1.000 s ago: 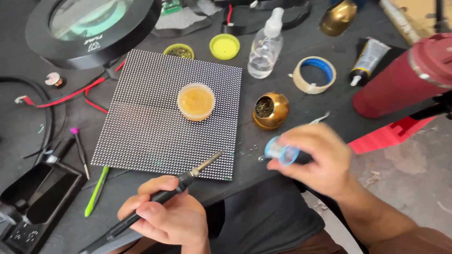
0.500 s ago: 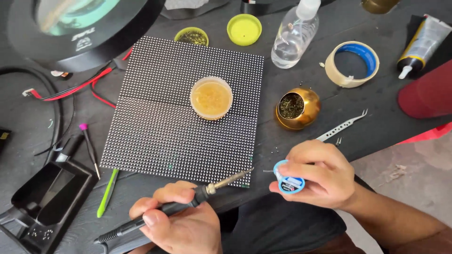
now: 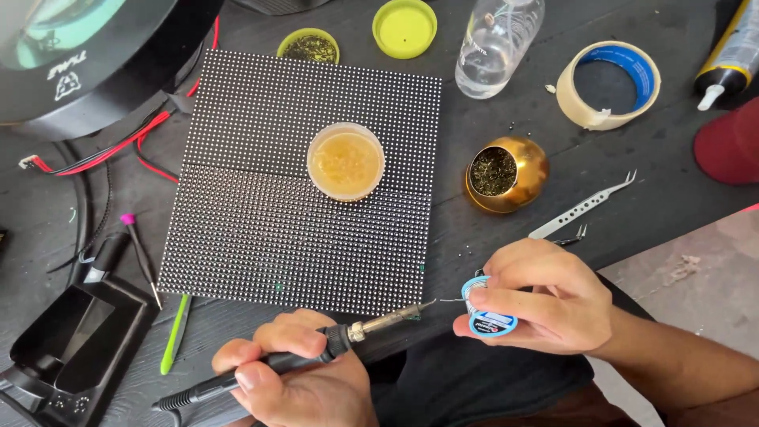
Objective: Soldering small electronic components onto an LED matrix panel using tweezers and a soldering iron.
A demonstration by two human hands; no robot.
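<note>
My left hand (image 3: 304,375) grips a black soldering iron (image 3: 316,352) whose tip points right, at the near right corner of a dotted black LED panel (image 3: 261,221). My right hand (image 3: 545,296) holds a small blue and white spool of solder wire (image 3: 484,312), and a thin strand runs from it to the iron's tip. A round tub of amber flux (image 3: 345,160) sits on the middle of the panel. A gold ball-shaped tip cleaner (image 3: 506,174) filled with brass wool stands right of the panel.
Silver tweezers (image 3: 585,207) lie past my right hand. Masking tape roll (image 3: 607,85), clear bottle (image 3: 498,43), glue tube (image 3: 731,51), yellow lid (image 3: 404,28) and wool tin (image 3: 308,46) line the far side. Magnifier lamp (image 3: 95,55), red wires (image 3: 118,146), black station (image 3: 67,348), green tool (image 3: 175,332) left.
The view has closed in on the panel's near edge. My right hand brought the spool left toward the iron, and the solder strand now meets the tip.
</note>
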